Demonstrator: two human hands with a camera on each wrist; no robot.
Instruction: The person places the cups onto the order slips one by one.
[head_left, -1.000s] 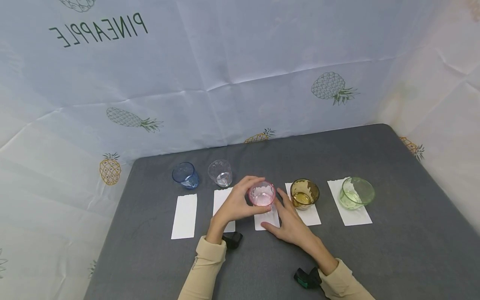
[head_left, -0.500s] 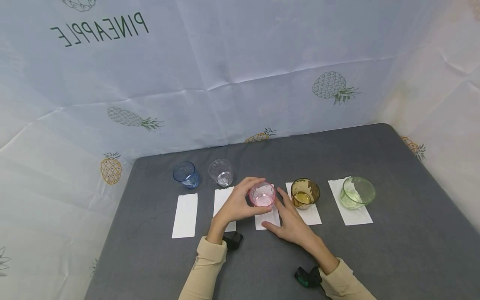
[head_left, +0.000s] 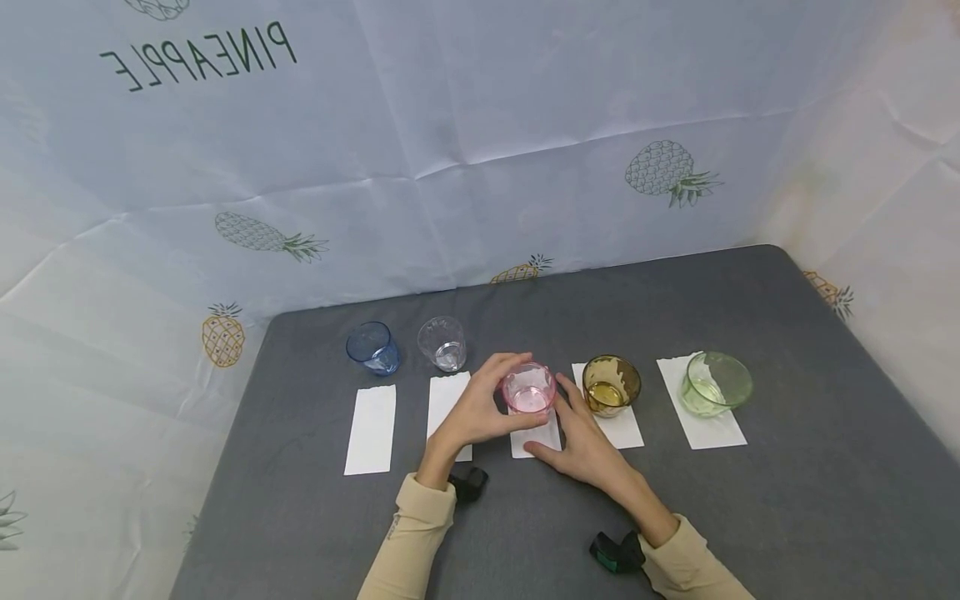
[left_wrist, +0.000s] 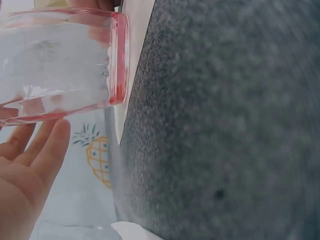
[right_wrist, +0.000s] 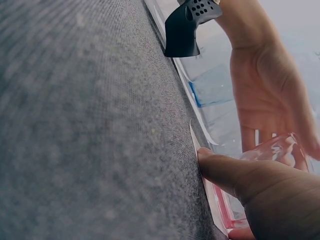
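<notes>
A pink glass [head_left: 528, 393] is upright on or just above a white paper strip [head_left: 540, 444] in the middle of the row. My left hand [head_left: 480, 408] holds this glass from the left, fingers behind and thumb in front; in the left wrist view its fingers [left_wrist: 50, 150] lie along the glass wall. On the other side my right hand [head_left: 583, 450] is spread low beside the base. In the right wrist view its thumb [right_wrist: 225, 172] lies at the paper's edge. Whether its fingertips touch the glass is hard to tell.
An amber glass [head_left: 611, 387] and a green glass [head_left: 716, 385] stand on strips to the right. Behind the left strips are a blue glass [head_left: 372, 348] and a clear glass [head_left: 442, 343]. A bare strip [head_left: 371, 429] lies far left on the grey table [head_left: 285, 517].
The pink glass and my left hand have shifted very slightly to the right. My right hand stays almost where it was, and the other glasses have not moved.
</notes>
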